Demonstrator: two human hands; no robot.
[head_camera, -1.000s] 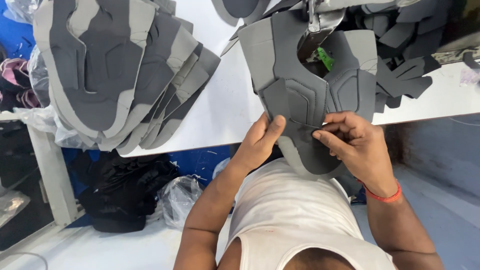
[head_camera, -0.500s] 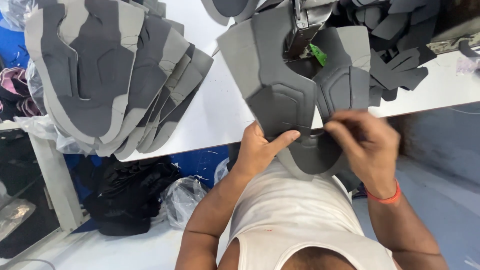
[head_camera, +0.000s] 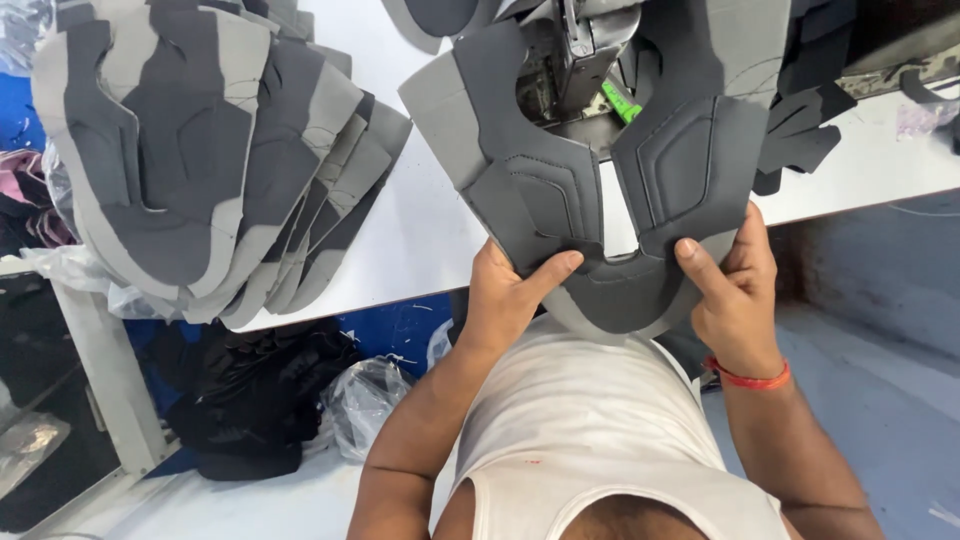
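– How far are we?

– A big stack of grey pieces (head_camera: 210, 160) lies done at the bench's (head_camera: 430, 230) left end. One grey shoe piece (head_camera: 600, 180) sits at the near edge, under the sewing machine (head_camera: 585, 45). It looks stitched.

– And our hands?

– Our left hand (head_camera: 505, 300) and right hand (head_camera: 735, 290) both pinch its bottom. Black bags (head_camera: 250, 400) lie on the floor.

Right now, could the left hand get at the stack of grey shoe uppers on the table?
Probably yes, once freed. The left hand grips the grey shoe upper together with the right hand; bare white table lies between it and the stack of uppers, with nothing blocking.
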